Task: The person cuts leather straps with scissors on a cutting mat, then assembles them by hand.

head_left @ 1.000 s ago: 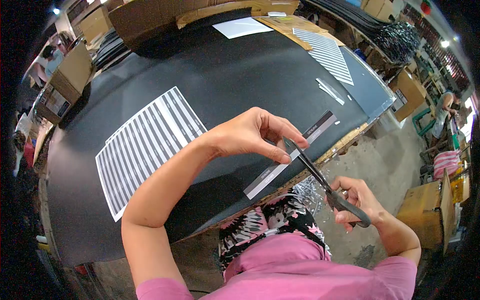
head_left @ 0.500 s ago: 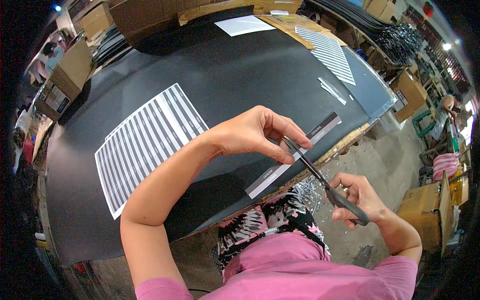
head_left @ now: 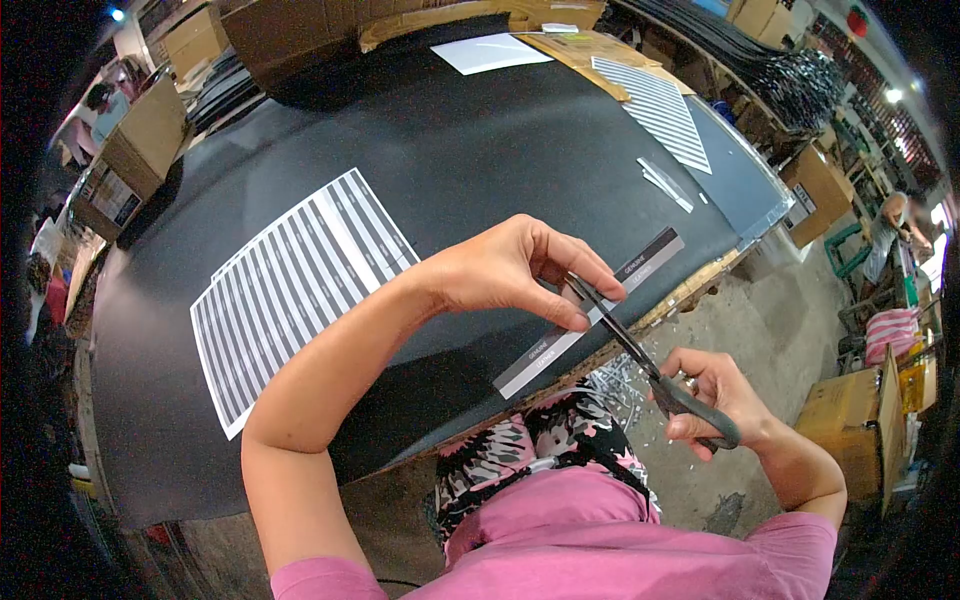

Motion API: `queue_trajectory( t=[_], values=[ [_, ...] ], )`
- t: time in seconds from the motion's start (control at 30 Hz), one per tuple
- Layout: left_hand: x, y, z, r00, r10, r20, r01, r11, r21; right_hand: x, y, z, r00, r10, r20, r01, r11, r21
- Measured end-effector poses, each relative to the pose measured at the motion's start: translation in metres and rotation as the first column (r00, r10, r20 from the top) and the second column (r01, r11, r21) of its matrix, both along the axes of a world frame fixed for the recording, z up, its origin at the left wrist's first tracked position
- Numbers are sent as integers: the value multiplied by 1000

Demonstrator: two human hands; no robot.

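My left hand (head_left: 540, 268) pinches the middle of a black and grey printed strip (head_left: 538, 362) near the table's front edge. The strip slants up to the right and bears the words GENUINE LEATHER. My right hand (head_left: 722, 400) holds black-handled scissors (head_left: 690, 408), fingers in the loops. Their blades reach up to the left and meet the strip between my left fingers; how far they are apart is hard to tell. Beyond my left forearm lies a striped printed sheet (head_left: 290, 290).
The black table (head_left: 450, 150) carries a white sheet (head_left: 490, 53), another striped sheet (head_left: 655, 110) and small strips (head_left: 665, 185) at the right. Cardboard boxes (head_left: 130, 165) stand beyond its left edge. White scraps lie on the floor. A person (head_left: 888, 235) is at the far right.
The strip's ends have shifted very slightly, with its angle a little changed. My hands and the scissors are almost where they were.
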State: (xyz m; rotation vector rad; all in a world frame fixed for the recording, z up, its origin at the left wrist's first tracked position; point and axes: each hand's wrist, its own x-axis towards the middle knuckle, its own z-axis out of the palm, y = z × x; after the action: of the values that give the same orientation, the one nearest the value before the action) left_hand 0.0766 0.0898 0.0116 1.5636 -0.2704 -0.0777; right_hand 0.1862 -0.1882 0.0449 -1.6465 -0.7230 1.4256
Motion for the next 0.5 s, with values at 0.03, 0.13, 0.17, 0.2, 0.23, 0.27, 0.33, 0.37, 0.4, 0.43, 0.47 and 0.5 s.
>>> queue_trajectory(
  t=[0.03, 0.13, 0.17, 0.2, 0.23, 0.27, 0.33, 0.37, 0.4, 0.43, 0.47, 0.5],
  values=[
    [0, 0, 1, 1000, -1, 0, 1, 1000, -10, 0, 1, 1, 1000, 0, 1, 0, 1000, -3],
    [-1, -1, 2, 1000, -2, 4, 2, 1000, -11, -1, 3, 4, 1000, 9, 27, -9, 1000, -15],
    [-1, -1, 1, 1000, -2, 4, 2, 1000, -11, -1, 3, 5, 999, 18, 52, -17, 1000, -25],
    [0, -2, 1, 1000, -5, -3, 5, 1000, -11, -1, 3, 5, 999, 19, 51, -17, 1000, -25],
    [0, -2, 0, 1000, -8, -10, 8, 1000, -12, 0, 4, 6, 998, 20, 57, -18, 999, -33],
    [0, -2, -1, 1000, -8, -10, 8, 1000, -12, 0, 4, 6, 998, 22, 64, -19, 999, -41],
    [1, -2, -2, 1000, -4, -10, 4, 1000, -10, 1, 5, 6, 997, 28, 71, -25, 999, -40],
    [1, -2, -2, 1000, -3, -10, 3, 1000, -10, 1, 5, 6, 996, 34, 78, -31, 999, -39],
    [0, -2, -1, 1000, -3, -7, 3, 1000, -10, 0, 6, 6, 996, 35, 78, -32, 999, -39],
    [0, -2, -1, 1000, -2, -4, 2, 1000, -11, -1, 7, 6, 996, 28, 79, -25, 999, -38],
    [0, -2, -1, 1000, -2, -4, 2, 1000, -11, -1, 8, 7, 997, 20, 80, -17, 999, -38],
    [0, -2, -1, 1000, -4, -12, 3, 1000, -24, -2, 9, 7, 997, 20, 80, -17, 999, -38]
  ],
)
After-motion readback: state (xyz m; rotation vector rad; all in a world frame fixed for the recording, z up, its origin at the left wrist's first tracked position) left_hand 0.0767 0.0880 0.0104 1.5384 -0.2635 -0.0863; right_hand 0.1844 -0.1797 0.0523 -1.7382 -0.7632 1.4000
